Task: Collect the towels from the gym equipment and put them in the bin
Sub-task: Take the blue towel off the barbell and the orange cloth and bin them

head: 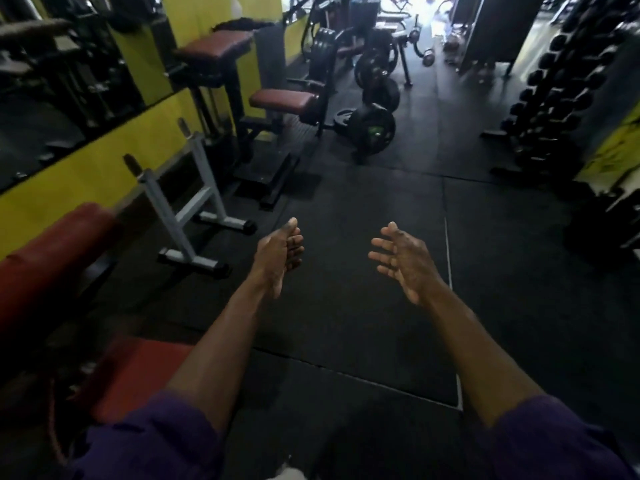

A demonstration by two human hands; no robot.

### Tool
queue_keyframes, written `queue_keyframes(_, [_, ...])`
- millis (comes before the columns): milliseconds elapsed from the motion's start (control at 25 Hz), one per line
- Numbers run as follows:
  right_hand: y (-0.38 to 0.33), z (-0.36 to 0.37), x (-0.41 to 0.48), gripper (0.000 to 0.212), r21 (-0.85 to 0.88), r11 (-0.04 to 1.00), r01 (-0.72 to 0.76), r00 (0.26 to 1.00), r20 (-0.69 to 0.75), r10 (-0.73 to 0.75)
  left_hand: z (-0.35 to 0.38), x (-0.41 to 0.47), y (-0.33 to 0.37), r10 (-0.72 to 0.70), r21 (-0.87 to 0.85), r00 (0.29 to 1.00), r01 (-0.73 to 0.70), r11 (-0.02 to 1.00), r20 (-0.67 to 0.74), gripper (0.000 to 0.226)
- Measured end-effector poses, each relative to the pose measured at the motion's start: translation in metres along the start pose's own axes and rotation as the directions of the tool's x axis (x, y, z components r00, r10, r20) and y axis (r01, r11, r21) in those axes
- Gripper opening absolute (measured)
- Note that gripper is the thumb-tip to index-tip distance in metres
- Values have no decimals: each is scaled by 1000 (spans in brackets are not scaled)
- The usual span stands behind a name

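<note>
Two bare hands reach forward over the black rubber floor [363,237], both empty: the left hand [278,256] is turned edge-on with its fingers loosely curled and nothing in them, and the right hand [401,259] is spread wide, palm facing inward. Two purple sleeves [152,441] show at the bottom corners. No writing or brand can be read anywhere; the picture is dim and soft. Of the towels, one dark, crumpled cloth [242,24] that may be a towel lies on top of the tall padded stand [216,50] against the yellow wall [104,171], well away from both hands; it is too blurred to be sure. No bin shows. Two maroon pads belong to that machine, the higher one and a lower seat [282,100]. One white metal rack [188,206] stands on the floor to the left, beside a red bench [45,268] whose two cushions fill the lower left. Several black weight plates [372,128] stand stacked farther back, and one tall rack of dumbbells [561,84] lines the right side; the dumbbells are too many and too dark to count.
</note>
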State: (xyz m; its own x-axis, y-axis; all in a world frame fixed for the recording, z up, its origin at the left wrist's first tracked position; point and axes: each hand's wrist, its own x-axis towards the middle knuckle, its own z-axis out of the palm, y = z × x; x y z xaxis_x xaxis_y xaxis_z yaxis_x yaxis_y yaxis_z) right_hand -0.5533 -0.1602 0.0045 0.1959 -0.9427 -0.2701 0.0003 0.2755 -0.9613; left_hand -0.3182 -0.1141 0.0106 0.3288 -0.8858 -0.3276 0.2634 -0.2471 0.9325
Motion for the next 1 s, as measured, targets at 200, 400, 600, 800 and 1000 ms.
queue_keyframes(200, [-31, -48, 83, 59, 36, 999, 5, 996, -93, -1, 76, 98, 23, 19, 5, 996, -20, 1000, 92, 34])
queue_keyframes(400, [-72, -86, 191, 55, 65, 998, 26, 980, -199, -13, 146, 216, 62, 18, 2, 985, -19, 1000, 169, 34])
queue_keyframes(600, [-104, -120, 290, 58, 99, 995, 35, 961, -277, -6, 221, 312, 98, 12, 22, 980, -17, 1000, 196, 27])
queue_keyframes(800, [-126, -182, 404, 55, 123, 991, 50, 941, -338, -6, 301, 413, 113, -5, -21, 976, 9, 1000, 217, 23])
queue_keyframes(1000, [-162, -274, 519, 54, 139, 988, 60, 929, -369, -5, 404, 515, 134, -2, -17, 975, 6, 1000, 223, 24])
